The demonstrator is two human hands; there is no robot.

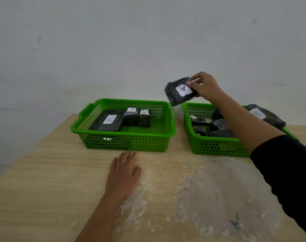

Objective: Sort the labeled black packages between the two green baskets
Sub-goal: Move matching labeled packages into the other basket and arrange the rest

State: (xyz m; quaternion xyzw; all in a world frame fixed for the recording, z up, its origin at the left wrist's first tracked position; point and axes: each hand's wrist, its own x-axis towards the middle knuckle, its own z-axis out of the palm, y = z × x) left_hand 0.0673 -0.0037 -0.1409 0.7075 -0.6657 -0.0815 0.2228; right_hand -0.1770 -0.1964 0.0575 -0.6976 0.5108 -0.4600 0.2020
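Three A packages (131, 116) lie in the left basket (89, 109). My right hand (205, 86) grasps another package (179, 91); my left hand (123, 170) rests flat and released on the worktop (49, 172). Several wait in the right basket (210, 145).

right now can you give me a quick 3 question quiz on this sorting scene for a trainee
1. True or false: the left hand lies flat on the table, holding nothing.
2. Which letter is on the label of the package held up by the right hand? a) A b) C c) D
3. How many packages with a visible A label sit in the left basket?

Key
1. True.
2. a) A.
3. Three: a flat package and two small blocks behind it. The right basket holds a mixed pile.
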